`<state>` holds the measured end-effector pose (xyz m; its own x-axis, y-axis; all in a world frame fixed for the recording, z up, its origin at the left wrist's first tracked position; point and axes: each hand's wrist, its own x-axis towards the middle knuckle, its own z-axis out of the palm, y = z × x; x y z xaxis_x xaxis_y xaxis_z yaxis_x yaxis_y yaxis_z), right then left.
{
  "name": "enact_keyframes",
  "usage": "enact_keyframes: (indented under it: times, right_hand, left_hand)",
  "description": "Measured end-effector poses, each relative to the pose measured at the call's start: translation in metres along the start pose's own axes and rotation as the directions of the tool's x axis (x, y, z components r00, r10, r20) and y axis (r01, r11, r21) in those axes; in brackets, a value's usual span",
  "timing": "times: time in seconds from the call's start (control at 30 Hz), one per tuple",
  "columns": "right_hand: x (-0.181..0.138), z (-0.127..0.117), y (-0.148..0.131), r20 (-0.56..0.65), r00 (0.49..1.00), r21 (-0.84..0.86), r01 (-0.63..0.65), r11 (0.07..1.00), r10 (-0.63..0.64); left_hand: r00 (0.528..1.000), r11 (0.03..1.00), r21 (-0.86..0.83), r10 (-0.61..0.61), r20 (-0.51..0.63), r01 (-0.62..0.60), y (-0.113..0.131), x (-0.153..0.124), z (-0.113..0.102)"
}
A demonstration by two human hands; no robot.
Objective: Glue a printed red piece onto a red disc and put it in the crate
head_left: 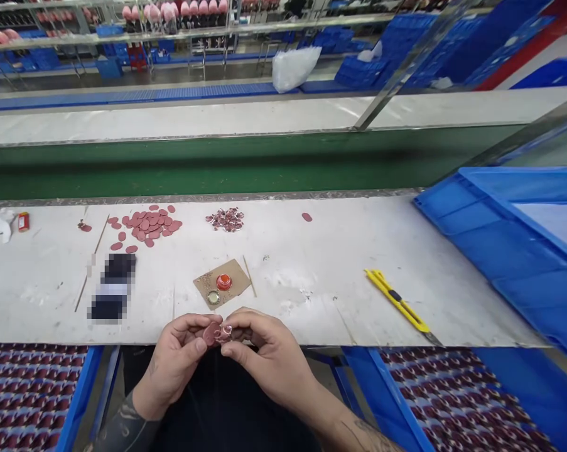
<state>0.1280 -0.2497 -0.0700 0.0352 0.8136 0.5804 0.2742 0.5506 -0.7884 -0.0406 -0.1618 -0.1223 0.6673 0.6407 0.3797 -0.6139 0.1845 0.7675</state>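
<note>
My left hand [182, 351] pinches a dusty-red oval disc [211, 333] at the table's front edge. Against its right side, my right hand [264, 348] grips a small shiny red-and-silver ornament [225, 333]; whether the two pieces touch or are joined I cannot tell. Just beyond the hands lies a piece of brown cardboard [236, 276] with tiny bits scattered on it. On the cardboard sit a red bottle cap [224, 282] and an upturned metal cap [213, 297]. Farther back are a pile of red oval discs [150, 225] and a heap of shiny ornaments [225, 220].
A yellow utility knife [396, 301] lies at right, blade toward the front edge. Blue crates [490, 245] stand at far right. Trays of finished-looking pieces [33, 395] flank me below the table. Thin sticks [250, 276], a lone disc [306, 217] and a small red box [24, 221] lie about.
</note>
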Motion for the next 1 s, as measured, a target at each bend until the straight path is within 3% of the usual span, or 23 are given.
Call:
enact_keyframes:
  times: [0.27, 0.6, 1.0]
  right_hand:
    - [0.001, -0.001, 0.009, 0.069, 0.996, 0.051, -0.055, 0.997, 0.052]
    - [-0.001, -0.001, 0.012, 0.061, 0.996, 0.02, -0.063, 0.998, 0.062]
    - [0.001, -0.001, 0.003, 0.044, 0.988, -0.219, 0.156, 0.963, -0.15]
  left_hand:
    - [0.999, 1.0, -0.008, -0.021, -0.038, 0.02, -0.007, 0.001, 0.003]
    - [0.994, 0.999, -0.01, -0.049, -0.103, 0.048, -0.012, 0.001, 0.001]
    - [0.997, 0.995, 0.096, 0.019, -0.08, -0.011, -0.018, -0.005, -0.007]
